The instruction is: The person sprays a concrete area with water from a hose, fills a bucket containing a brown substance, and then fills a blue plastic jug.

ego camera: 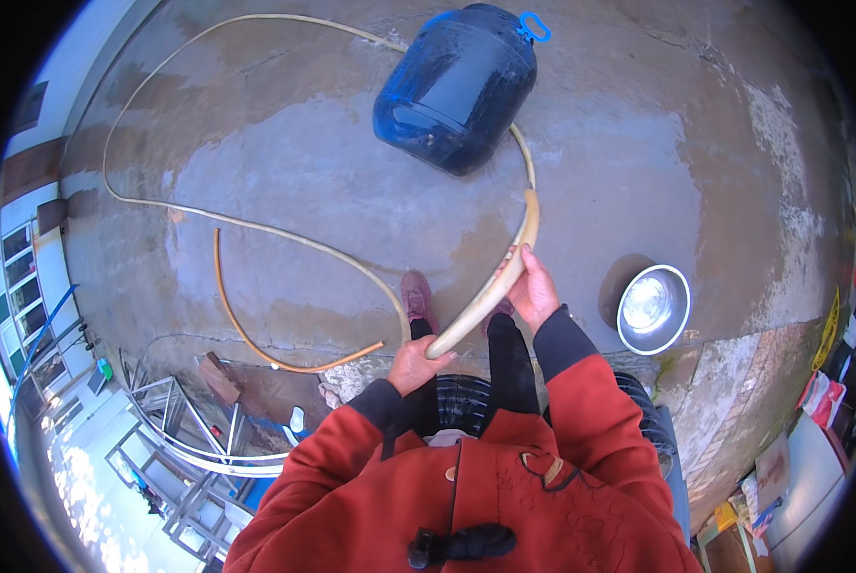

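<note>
My left hand [417, 364] grips a pale hose [482, 304] at its bend, just in front of my body. Farther along, my right hand [532, 290] holds the same hose where a thicker, yellowish sleeve-like section surrounds or doubles it. From there it runs to a dark blue plastic barrel [460, 89], passing out of sight against it. The barrel seems to lie on its side, with a light blue handle [534, 27] at its neck. A thin pale hose also loops widely over the wet floor at left, between the barrel and my left hand.
A shiny metal basin [679, 326] stands on the concrete floor [600, 179] at right. A loose orange-brown tube [245, 336] curves at left. Metal frames [177, 480] and a rusty plate [274, 394] lie lower left. Black ribbed plastic [464, 401] is behind my legs.
</note>
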`<control>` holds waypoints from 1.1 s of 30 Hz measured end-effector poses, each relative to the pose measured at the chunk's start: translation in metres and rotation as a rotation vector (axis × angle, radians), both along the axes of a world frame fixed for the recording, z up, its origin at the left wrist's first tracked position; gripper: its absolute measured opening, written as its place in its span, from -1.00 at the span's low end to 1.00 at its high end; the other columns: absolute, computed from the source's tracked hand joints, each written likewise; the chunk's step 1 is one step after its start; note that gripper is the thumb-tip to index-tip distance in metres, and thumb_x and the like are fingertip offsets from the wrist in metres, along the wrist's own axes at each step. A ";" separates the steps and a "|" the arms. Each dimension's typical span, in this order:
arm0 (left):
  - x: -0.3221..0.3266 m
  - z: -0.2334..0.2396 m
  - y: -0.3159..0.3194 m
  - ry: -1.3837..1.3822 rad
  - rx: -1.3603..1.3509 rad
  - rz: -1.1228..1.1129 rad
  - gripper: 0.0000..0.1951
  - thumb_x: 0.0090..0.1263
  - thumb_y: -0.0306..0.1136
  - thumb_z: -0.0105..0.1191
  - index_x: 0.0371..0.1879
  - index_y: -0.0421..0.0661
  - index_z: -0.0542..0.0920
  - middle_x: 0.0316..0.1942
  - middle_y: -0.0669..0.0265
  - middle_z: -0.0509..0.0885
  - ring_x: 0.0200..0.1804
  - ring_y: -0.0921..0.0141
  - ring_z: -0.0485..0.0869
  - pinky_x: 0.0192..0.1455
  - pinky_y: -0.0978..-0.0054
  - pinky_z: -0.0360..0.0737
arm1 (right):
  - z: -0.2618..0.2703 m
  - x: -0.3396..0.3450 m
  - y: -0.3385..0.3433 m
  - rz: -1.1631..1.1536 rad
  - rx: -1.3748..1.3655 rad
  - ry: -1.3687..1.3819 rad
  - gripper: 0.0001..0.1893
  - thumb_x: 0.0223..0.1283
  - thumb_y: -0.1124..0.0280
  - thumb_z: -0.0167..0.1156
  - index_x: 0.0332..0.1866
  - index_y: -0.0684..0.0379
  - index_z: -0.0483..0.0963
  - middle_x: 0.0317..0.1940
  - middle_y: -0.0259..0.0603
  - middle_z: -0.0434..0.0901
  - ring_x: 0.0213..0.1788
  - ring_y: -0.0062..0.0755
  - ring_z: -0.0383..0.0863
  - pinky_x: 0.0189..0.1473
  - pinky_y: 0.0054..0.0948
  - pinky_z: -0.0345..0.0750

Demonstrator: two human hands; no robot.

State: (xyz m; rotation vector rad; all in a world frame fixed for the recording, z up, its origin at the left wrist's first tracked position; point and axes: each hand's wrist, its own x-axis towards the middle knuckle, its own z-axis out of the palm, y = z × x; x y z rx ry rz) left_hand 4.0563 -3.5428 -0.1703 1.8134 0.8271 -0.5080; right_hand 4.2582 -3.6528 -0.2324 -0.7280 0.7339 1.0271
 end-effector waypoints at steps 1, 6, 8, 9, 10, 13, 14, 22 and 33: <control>-0.001 0.003 0.001 -0.005 0.004 0.053 -0.68 0.00 -0.24 0.16 -0.38 -0.24 0.51 -0.63 0.20 0.54 -0.56 0.49 0.48 -0.45 0.50 0.43 | 0.004 0.000 0.007 0.045 -0.006 -0.023 -0.75 0.12 0.20 -0.02 -0.24 0.16 0.32 -0.48 -0.26 0.41 -0.39 -0.40 0.45 -0.30 -0.36 0.46; 0.003 0.019 0.009 0.004 0.014 0.308 -0.71 -0.01 -0.27 0.17 -0.39 -0.23 0.53 -0.58 0.17 0.57 -0.51 0.48 0.53 -0.41 0.51 0.45 | 0.006 -0.010 0.006 0.352 0.004 -0.058 -0.68 0.14 0.13 -0.07 -0.15 0.16 0.29 -0.44 -0.23 0.44 -0.39 -0.42 0.50 -0.36 -0.43 0.48; -0.004 0.018 0.017 -0.032 0.028 0.369 -0.69 0.01 -0.28 0.17 -0.34 -0.25 0.53 -0.56 0.23 0.58 -0.49 0.54 0.50 -0.40 0.54 0.45 | 0.000 -0.022 -0.020 0.383 -0.062 -0.041 -0.68 0.13 0.14 -0.06 -0.14 0.16 0.28 -0.43 -0.21 0.44 -0.40 -0.40 0.50 -0.37 -0.45 0.49; -0.006 0.021 0.021 -0.035 0.031 0.399 -0.69 0.01 -0.28 0.17 -0.34 -0.25 0.53 -0.56 0.27 0.57 -0.49 0.55 0.49 -0.40 0.56 0.45 | -0.001 -0.026 -0.036 0.415 -0.132 -0.027 -0.67 0.12 0.15 -0.05 -0.14 0.17 0.28 -0.43 -0.20 0.44 -0.40 -0.39 0.50 -0.38 -0.44 0.49; -0.007 0.024 0.027 -0.040 0.032 0.430 -0.70 0.02 -0.29 0.17 -0.34 -0.25 0.53 -0.57 0.30 0.57 -0.50 0.57 0.47 -0.41 0.57 0.44 | -0.001 -0.029 -0.056 0.446 -0.204 -0.014 -0.67 0.11 0.16 -0.04 -0.13 0.17 0.27 -0.42 -0.18 0.44 -0.41 -0.38 0.50 -0.39 -0.43 0.49; -0.008 0.039 0.042 -0.075 0.037 0.524 -0.72 0.04 -0.30 0.16 -0.37 -0.26 0.53 -0.60 0.44 0.50 -0.53 0.63 0.38 -0.46 0.64 0.40 | -0.023 -0.046 -0.132 0.458 -0.463 0.042 -0.65 0.09 0.18 -0.05 -0.09 0.15 0.22 -0.43 -0.16 0.43 -0.47 -0.35 0.50 -0.46 -0.39 0.51; -0.016 0.039 0.049 -0.049 0.042 0.552 -0.73 0.04 -0.31 0.15 -0.38 -0.26 0.53 -0.61 0.45 0.49 -0.53 0.63 0.37 -0.48 0.65 0.39 | -0.026 -0.050 -0.155 0.496 -0.545 0.045 -0.65 0.13 0.14 -0.10 -0.09 0.17 0.23 -0.44 -0.19 0.41 -0.44 -0.37 0.47 -0.42 -0.38 0.48; -0.026 0.077 0.091 -0.037 0.107 0.733 -0.75 0.06 -0.28 0.13 -0.47 -0.25 0.49 -0.69 0.45 0.43 -0.64 0.63 0.36 -0.63 0.66 0.33 | -0.011 -0.029 -0.186 0.754 -0.753 -0.046 -0.75 0.11 0.24 -0.08 -0.22 0.18 0.29 -0.61 -0.23 0.41 -0.66 -0.43 0.44 -0.68 -0.44 0.42; -0.025 0.063 0.126 -0.094 -0.024 1.032 -0.77 0.09 -0.28 0.11 -0.56 -0.19 0.45 -0.73 0.49 0.37 -0.67 0.65 0.30 -0.62 0.67 0.26 | 0.025 0.073 0.031 1.218 -0.654 -0.844 -0.75 0.09 0.29 -0.04 -0.19 0.20 0.36 -0.60 -0.20 0.46 -0.58 -0.38 0.48 -0.54 -0.45 0.43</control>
